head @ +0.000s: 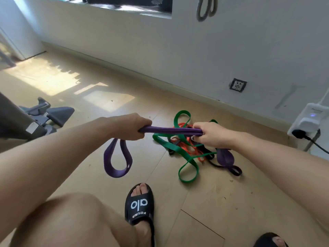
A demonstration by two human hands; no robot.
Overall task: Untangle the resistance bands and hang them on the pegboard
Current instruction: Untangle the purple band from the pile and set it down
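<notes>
Grey band [206, 8] on the wall is cut off by the top edge, its hanger unseen; black straps in the floor tangle are hard to separate out. Purple band [170, 130] stretched roughly level, long axis left to right, between both hands above the wooden floor [106, 175], loops drooping past each fist. Left hand [131, 126] and right hand [208, 134] both curled tight around it. Green band [178, 150] and orange band [187, 148] lie knotted on the floor beneath the right hand.
</notes>
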